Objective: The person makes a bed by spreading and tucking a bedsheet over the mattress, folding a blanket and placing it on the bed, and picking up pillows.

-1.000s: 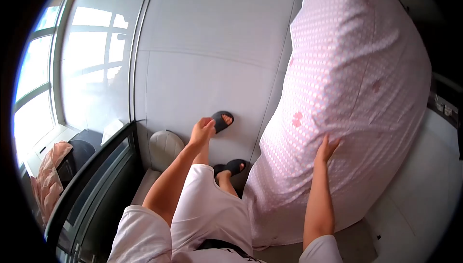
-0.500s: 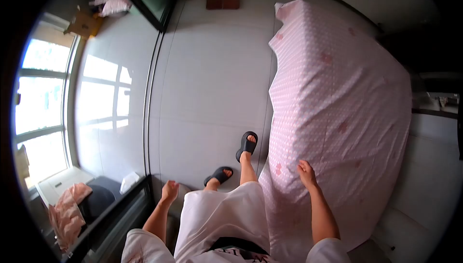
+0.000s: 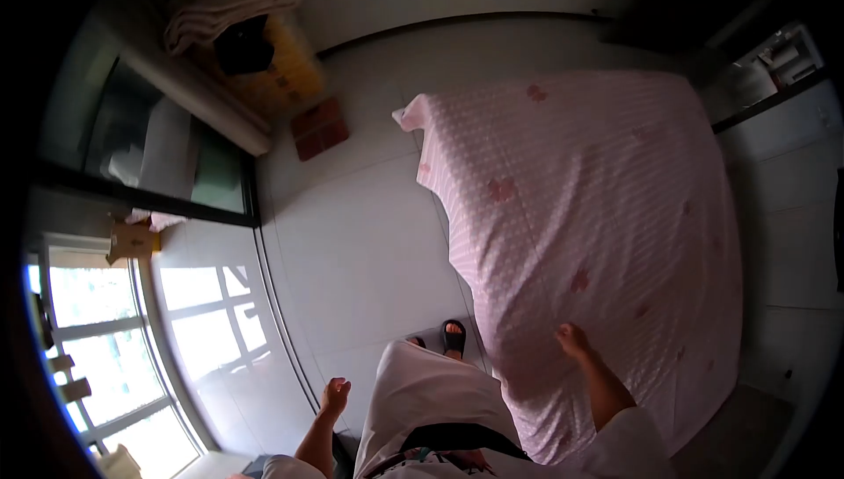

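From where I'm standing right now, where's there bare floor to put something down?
The floor between the pink cover and the door track is bare, from your right slipper to the red-brown slab. Across the track, the floor towards the windows looks free. Beyond the slab it's crowded: folded cloth, a yellow item.

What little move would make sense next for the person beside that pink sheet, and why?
Probably one short step forward along the left edge of the pink sheet, toward its far left corner. That corner juts out unevenly and looks beyond reach: the right hand is over the nearer part, and the left hand is out to the side, away from the sheet.
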`<action>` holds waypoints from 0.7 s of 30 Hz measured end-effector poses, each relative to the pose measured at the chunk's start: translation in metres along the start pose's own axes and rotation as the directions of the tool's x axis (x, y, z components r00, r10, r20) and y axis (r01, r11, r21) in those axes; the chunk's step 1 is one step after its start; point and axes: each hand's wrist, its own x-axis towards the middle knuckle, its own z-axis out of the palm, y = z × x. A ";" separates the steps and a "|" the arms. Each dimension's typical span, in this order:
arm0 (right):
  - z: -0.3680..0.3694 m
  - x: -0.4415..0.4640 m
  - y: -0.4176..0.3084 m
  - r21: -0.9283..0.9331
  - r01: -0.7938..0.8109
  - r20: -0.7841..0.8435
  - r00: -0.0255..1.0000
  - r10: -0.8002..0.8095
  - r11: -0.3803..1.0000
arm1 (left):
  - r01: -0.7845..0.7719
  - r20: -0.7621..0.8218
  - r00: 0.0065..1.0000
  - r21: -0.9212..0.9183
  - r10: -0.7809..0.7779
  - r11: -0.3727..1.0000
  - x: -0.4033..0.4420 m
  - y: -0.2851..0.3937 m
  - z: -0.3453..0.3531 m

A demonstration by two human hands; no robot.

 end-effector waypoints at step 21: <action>-0.141 0.234 -0.483 0.106 0.148 -0.034 0.989 -0.145 0.983 | -0.200 -0.189 0.971 -0.333 0.143 0.921 0.324 0.394 -0.338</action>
